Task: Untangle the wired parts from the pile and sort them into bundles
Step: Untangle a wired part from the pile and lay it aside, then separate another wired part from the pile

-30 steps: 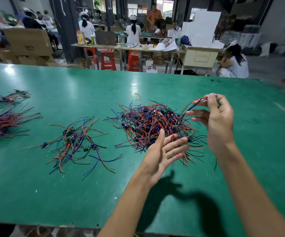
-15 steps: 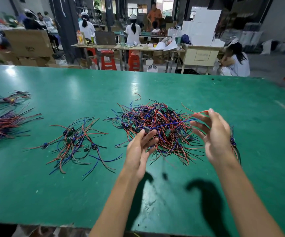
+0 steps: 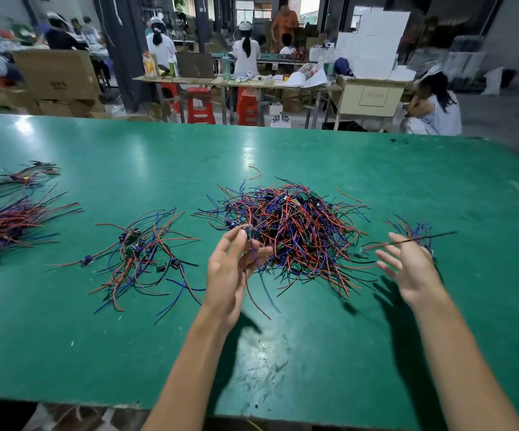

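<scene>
A large tangled pile of red, blue and black wired parts [image 3: 289, 225] lies mid-table. My left hand [image 3: 230, 272] hovers at the pile's near-left edge. Its thumb and fingers pinch one small wired part [image 3: 250, 234], whose wires hang down past the palm. My right hand [image 3: 410, 269] is to the right of the pile with fingers spread and straight. A blurred thin black wire [image 3: 438, 235] stretches just above its fingertips; whether it touches them is unclear. A small bunch of blue wires [image 3: 413, 227] lies behind that hand.
A loose group of separated wired parts [image 3: 140, 250] lies left of the pile. Two bundles [image 3: 6, 225] [image 3: 18, 177] sit at the table's far left. The green table [image 3: 283, 353] reaches its near edge just below my forearms. People work at benches beyond.
My left hand has closed its fingers on a wired part and lifted it at the pile's edge. My right hand has shifted right and spread its fingers open.
</scene>
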The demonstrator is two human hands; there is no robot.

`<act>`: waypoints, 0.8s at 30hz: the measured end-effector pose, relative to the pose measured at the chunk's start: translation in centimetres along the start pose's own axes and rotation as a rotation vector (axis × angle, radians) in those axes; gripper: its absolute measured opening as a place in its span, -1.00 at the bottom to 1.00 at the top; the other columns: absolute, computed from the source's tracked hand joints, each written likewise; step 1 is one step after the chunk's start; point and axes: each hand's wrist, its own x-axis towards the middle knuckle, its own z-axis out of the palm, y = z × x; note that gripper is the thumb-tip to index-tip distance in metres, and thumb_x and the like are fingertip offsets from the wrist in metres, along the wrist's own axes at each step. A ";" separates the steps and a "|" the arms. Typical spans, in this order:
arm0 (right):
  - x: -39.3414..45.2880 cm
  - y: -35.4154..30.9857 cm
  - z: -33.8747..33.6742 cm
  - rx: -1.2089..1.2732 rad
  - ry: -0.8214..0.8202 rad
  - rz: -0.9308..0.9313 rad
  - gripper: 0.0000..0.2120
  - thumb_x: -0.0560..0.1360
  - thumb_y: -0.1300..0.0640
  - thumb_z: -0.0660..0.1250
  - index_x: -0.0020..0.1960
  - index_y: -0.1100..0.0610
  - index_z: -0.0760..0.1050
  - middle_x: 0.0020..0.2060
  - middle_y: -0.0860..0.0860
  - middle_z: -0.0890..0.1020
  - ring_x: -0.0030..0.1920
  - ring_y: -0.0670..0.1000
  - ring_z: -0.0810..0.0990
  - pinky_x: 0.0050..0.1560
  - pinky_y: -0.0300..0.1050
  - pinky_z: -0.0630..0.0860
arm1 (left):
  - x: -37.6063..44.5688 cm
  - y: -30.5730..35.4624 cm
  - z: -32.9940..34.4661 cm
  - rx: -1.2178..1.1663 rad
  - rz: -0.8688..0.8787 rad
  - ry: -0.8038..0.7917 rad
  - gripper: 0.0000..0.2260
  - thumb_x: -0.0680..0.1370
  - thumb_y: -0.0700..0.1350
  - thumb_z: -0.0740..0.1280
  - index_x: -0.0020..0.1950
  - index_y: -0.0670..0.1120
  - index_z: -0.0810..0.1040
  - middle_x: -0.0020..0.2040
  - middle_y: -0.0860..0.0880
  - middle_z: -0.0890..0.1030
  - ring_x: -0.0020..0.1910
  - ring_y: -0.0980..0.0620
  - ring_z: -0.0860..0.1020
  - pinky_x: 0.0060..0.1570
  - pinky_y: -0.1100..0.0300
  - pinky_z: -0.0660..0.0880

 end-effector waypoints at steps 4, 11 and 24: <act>-0.5 1.3 0.5 -0.087 0.044 -0.038 -0.62 0.69 0.28 0.08 0.51 0.19 0.25 0.24 0.11 0.50 0.16 0.10 0.57 0.16 0.00 0.49 | 0.3 -0.4 -1.1 0.297 0.128 0.116 -0.87 0.54 -0.10 0.46 0.07 0.05 0.66 -0.19 0.06 0.62 -0.33 0.13 0.46 -0.32 0.31 0.46; -2.2 4.7 1.1 0.007 0.054 -0.044 -0.64 0.73 0.05 0.04 0.40 0.17 0.44 0.21 0.15 0.63 0.20 0.13 0.61 0.26 0.05 0.50 | 1.9 0.5 -4.6 0.747 0.363 0.234 -0.85 0.47 -0.08 0.54 0.00 0.10 0.68 -0.19 0.24 0.65 -0.32 0.29 0.50 -0.28 0.45 0.40; -5.7 10.6 -0.9 -0.583 -0.010 -0.349 -0.58 0.52 0.40 0.23 -0.09 -0.10 0.64 -0.09 -0.16 0.71 -0.11 -0.10 0.68 0.01 -0.09 0.53 | 2.0 2.0 -8.4 1.489 0.440 0.425 -0.73 0.49 -0.14 0.46 0.18 -0.04 0.60 0.20 -0.09 0.53 0.25 -0.16 0.34 0.18 -0.02 0.26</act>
